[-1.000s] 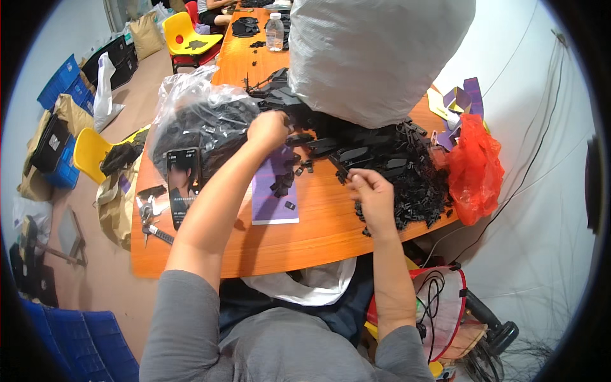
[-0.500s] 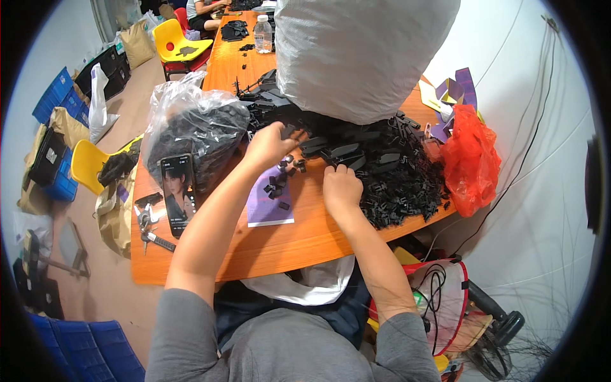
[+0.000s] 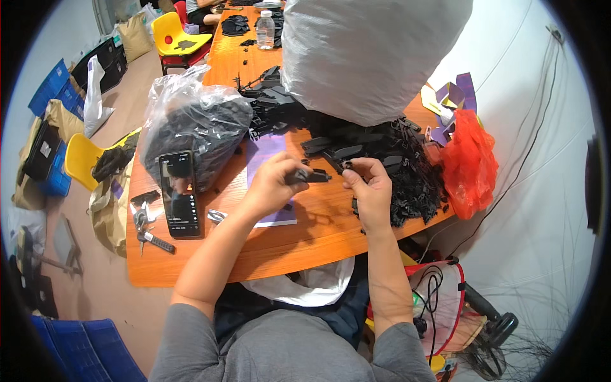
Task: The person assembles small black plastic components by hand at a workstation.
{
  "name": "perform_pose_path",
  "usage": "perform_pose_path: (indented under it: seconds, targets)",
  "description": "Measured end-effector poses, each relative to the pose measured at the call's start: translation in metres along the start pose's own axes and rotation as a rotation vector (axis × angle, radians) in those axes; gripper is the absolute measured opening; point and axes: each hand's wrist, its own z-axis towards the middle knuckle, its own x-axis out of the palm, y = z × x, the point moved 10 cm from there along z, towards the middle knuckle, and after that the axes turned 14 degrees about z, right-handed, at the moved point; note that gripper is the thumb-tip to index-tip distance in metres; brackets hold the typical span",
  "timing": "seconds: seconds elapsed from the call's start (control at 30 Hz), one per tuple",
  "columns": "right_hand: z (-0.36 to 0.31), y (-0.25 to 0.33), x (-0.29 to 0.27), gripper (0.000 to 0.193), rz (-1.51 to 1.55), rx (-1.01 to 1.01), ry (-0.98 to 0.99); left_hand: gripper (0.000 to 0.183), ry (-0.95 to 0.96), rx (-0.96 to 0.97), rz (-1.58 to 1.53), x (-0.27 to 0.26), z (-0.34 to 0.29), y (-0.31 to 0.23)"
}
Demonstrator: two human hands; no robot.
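Observation:
My left hand (image 3: 275, 186) is closed around a long, flat black plastic part (image 3: 316, 176), whose end points toward my right hand. My right hand (image 3: 372, 188) pinches a small black plastic piece (image 3: 347, 165) between thumb and fingers, just apart from the long part. Both hands are held above the table's front half. Under the left hand lies a purple printed sheet (image 3: 259, 151), partly covered by that hand and forearm. Just beyond and beside the right hand spreads a heap of small black plastic parts (image 3: 407, 191), with longer black pieces (image 3: 356, 151) on its far side.
A big white sack (image 3: 375, 63) stands behind the heap. To the left, a clear bag of black parts (image 3: 197, 130) sits beyond a phone (image 3: 179, 194) and keys (image 3: 143, 232). A red plastic bag (image 3: 471, 165) is at the right edge, a bottle (image 3: 265, 30) farther back.
My left hand has come nearer and now holds the long black part. My right hand has risen from beside the heap with a small piece. The small pieces seen on the sheet are mostly out of sight.

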Motion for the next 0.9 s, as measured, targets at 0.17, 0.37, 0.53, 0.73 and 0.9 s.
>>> perform_pose_path:
  seconds: [0.17, 0.37, 0.53, 0.73, 0.9]
  targets:
    - [-0.009, -0.019, 0.018, 0.016, 0.062, 0.090, 0.122, 0.043, -0.157, 0.372, 0.048, -0.010, -0.006, -0.040]
    - [-0.032, -0.003, 0.017, 0.019, -0.065, -0.103, -0.035, 0.036, 0.024, -0.203, -0.890, 0.033, -0.009, 0.019]
    - [-0.038, 0.019, 0.019, 0.016, -0.121, -0.285, -0.087, 0.034, 0.063, -0.174, -0.893, 0.039, -0.014, 0.008]
    - [-0.048, 0.046, 0.043, 0.011, -0.515, -0.590, 0.000, 0.037, -0.038, -0.065, -0.810, 0.035, -0.014, -0.001]
    - [-0.034, 0.034, 0.031, 0.005, -0.414, -0.314, 0.032, 0.036, -0.035, -0.066, -0.728, 0.028, -0.014, 0.000]
